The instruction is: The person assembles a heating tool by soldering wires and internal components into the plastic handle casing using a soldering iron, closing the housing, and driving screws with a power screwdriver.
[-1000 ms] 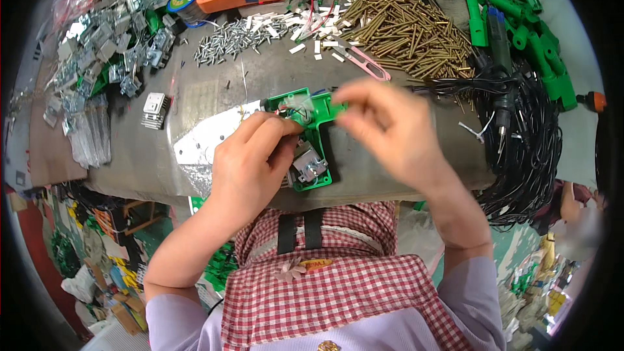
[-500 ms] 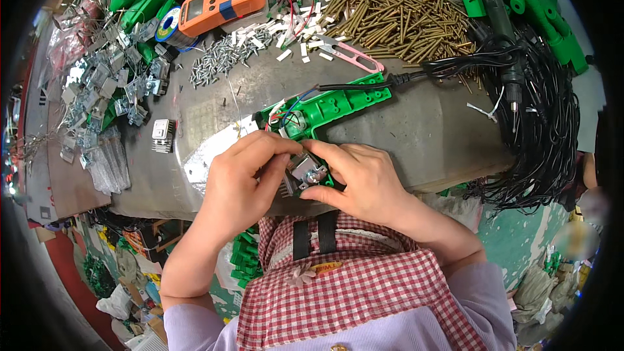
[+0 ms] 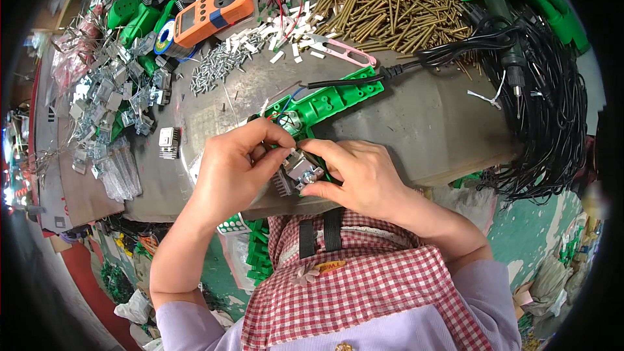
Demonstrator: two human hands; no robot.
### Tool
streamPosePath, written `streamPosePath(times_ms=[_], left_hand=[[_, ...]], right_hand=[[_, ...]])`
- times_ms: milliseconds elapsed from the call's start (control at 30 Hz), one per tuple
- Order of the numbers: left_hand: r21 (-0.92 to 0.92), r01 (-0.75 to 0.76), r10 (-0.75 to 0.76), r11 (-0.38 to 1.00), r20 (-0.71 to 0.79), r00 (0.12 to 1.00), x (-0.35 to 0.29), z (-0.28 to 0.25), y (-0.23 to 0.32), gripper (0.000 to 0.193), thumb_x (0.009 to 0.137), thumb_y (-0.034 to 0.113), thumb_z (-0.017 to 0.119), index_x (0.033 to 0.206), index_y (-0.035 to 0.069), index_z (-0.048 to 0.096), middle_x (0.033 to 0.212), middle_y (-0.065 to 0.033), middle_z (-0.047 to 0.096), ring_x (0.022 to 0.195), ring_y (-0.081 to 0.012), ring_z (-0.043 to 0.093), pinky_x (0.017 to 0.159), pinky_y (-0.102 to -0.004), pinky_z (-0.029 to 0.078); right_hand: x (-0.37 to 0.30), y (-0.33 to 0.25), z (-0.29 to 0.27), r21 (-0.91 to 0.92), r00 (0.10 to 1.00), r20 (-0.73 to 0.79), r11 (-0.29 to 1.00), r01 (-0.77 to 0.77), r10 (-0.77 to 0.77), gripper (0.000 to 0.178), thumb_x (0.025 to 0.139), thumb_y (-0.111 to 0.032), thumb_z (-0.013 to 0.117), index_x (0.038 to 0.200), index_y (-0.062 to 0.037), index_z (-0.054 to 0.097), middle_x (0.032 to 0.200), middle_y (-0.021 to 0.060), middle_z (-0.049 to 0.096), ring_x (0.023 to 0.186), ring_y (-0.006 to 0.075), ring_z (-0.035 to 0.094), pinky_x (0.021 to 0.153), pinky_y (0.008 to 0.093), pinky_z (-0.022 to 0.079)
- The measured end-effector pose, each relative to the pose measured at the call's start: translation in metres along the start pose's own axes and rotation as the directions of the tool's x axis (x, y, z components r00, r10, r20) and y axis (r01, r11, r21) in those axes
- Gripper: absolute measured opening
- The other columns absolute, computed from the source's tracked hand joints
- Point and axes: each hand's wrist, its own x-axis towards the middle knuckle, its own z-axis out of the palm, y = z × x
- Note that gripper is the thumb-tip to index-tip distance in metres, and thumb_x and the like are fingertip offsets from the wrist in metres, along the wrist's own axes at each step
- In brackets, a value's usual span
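A green plastic handle shell (image 3: pixel 338 104) lies open on the bench in front of me, with a black power cord (image 3: pixel 348 81) entering its far end and thin coloured wires in its middle. At its near end is a silver metal block (image 3: pixel 303 170) with dark fins and a screw. My right hand (image 3: pixel 364 172) is closed round this block, index finger above and thumb below. My left hand (image 3: pixel 234 162) pinches at the block's upper left edge, close to the wires. Whatever lies between those fingertips is too small and hidden to name.
Another finned metal block (image 3: pixel 169 142) sits at left, near a pile of metal parts (image 3: pixel 114 101). Farther back are loose screws (image 3: pixel 221 65), an orange meter (image 3: pixel 214 13), pink-handled snips (image 3: pixel 351 52) and brass-coloured rods (image 3: pixel 396 10). Bundled black cables (image 3: pixel 546 130) and an electric screwdriver (image 3: pixel 510 58) occupy the right.
My left fingers have shifted slightly, still pinching by the block. More of the block's dark fins shows between my hands. The whole view has tilted a little; my right hand keeps its hold.
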Motion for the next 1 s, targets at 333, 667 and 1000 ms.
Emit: streamPosePath(times_ms=[333,667,1000], left_hand=[[0.256,-0.119,0.100,0.959,0.089,0.991,0.008,-0.011,0.023,0.008,0.082,-0.004,0.065,0.088,0.000,0.067,0.075,0.0027,0.061,0.059,0.0005,0.044,0.050,-0.0184,0.034],[0.177,0.180,-0.207,0.968,0.149,0.967,0.011,-0.016,0.024,0.008,0.083,-0.004,0.065,0.091,-0.003,0.066,0.083,-0.0031,0.066,0.073,-0.0041,0.058,0.064,-0.0201,0.048],[-0.009,0.250,-0.243,0.968,0.204,0.948,0.011,-0.014,0.020,0.008,0.084,-0.004,0.064,0.091,-0.001,0.066,0.080,-0.0008,0.065,0.069,-0.0026,0.055,0.060,-0.0195,0.045]], right_hand=[[0.001,0.004,0.003,0.021,0.999,0.007,0.999,0.037,-0.038,0.050,0.075,-0.032,0.073,0.112,-0.0072,0.053,0.071,0.0099,0.061,0.067,0.0293,0.062,0.061,0.0392,0.049],[0.000,0.003,0.000,0.013,0.998,0.043,0.999,0.049,-0.049,0.053,0.075,-0.032,0.074,0.114,-0.0060,0.050,0.073,0.0113,0.062,0.069,0.0310,0.063,0.064,0.0399,0.049],[0.001,0.005,0.000,0.066,0.994,0.042,0.993,0.100,-0.103,0.052,0.074,-0.027,0.074,0.112,-0.0032,0.048,0.078,0.0133,0.064,0.074,0.0324,0.064,0.066,0.0401,0.049]])
